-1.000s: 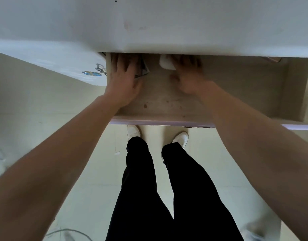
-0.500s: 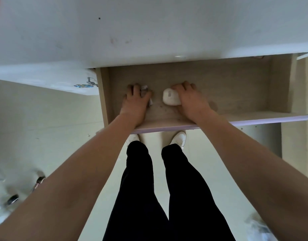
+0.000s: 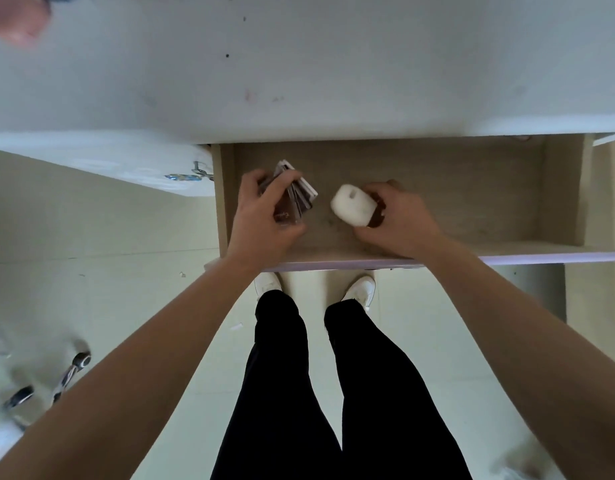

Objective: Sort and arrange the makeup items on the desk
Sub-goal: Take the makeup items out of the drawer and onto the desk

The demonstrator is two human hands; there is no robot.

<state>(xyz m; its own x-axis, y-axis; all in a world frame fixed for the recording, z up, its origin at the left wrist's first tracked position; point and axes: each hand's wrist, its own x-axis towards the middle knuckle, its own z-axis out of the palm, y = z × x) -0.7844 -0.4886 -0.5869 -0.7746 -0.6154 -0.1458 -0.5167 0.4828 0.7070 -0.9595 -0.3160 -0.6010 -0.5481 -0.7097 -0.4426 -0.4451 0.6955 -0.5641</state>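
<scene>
Wooden drawer point(image 3: 437, 188) pulled open beneath a white desk top point(image 3: 334, 64) marked with small dark specks

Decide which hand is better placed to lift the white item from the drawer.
Right. The right hand grips the white item; the left hand is busy holding a stack of flat cases.

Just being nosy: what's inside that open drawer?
In the grip of the left hand, a stack of flat cases; in the right hand, a white rounded container with something brown beside it. The back of the drawer is hidden beneath the desk top.
</scene>
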